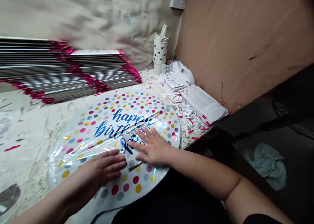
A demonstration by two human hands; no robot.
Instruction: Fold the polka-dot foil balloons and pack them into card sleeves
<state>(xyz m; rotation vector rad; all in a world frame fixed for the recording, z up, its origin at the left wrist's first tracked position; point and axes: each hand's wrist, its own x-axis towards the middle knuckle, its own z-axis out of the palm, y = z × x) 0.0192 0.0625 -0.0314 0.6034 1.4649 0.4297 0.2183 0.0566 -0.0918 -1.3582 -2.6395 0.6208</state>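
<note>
A large round, flat foil balloon [122, 101] lies on the table and over its front edge. It is white with colored dots and blue "happy birthday" lettering, under a shiny clear layer. On its middle rests a small folded packet [131, 158] with matching dots and blue letters. My right hand [153, 147] presses flat on the packet's right side, fingers spread. Beside the packet's left edge is my left hand [106, 166], its fingers stretched out and holding nothing. Whether its fingertips touch the packet I cannot tell.
Stacks of pink-edged flat packages [98, 70] stand at the back left. A white tumbler [160, 53] with hearts is near the corner. Paper scraps [183, 107], labels [175, 80] and a stack of printed sheets [204, 102] lie right, beside a wooden panel [235, 44].
</note>
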